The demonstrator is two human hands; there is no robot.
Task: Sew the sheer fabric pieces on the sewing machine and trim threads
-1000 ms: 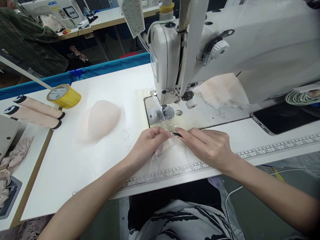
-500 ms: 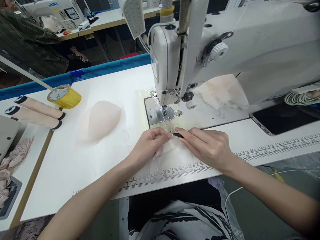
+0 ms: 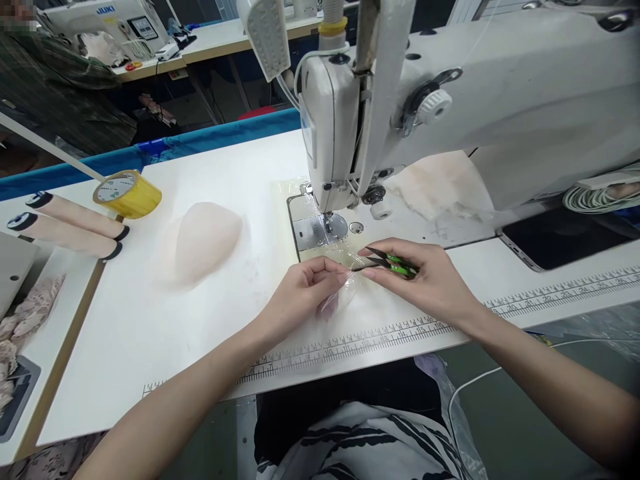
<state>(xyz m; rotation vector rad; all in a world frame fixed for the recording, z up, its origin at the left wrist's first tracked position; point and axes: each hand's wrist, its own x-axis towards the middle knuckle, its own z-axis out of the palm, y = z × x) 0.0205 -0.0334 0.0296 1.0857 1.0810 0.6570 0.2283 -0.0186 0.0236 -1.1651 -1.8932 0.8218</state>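
My right hand [image 3: 434,283] is closed on a pair of thread snips [image 3: 395,264] with green handles and dark blades, which stand apart and point left. My left hand [image 3: 316,287] pinches the edge of a thin, clear plastic-like piece [image 3: 345,293] just at the blade tips. A pinkish patch shows through that piece below my left fingers. Both hands are in front of the sewing machine's needle plate [image 3: 323,230], under the machine head [image 3: 333,127]. A pale beige moulded cup [image 3: 209,240] lies on the table to the left.
Yellow tape [image 3: 127,195] and two beige thread spools [image 3: 65,235] lie at the left. Pale fabric [image 3: 445,183] sits under the machine arm, with a phone [image 3: 565,240] farther right. A printed ruler [image 3: 395,337] runs along the front edge. Another person's sleeve [image 3: 60,80] shows at far left.
My right hand has shifted slightly right and turned, so the snips' green handles and parted blades now show. My left hand keeps its pinch, almost in the same place.
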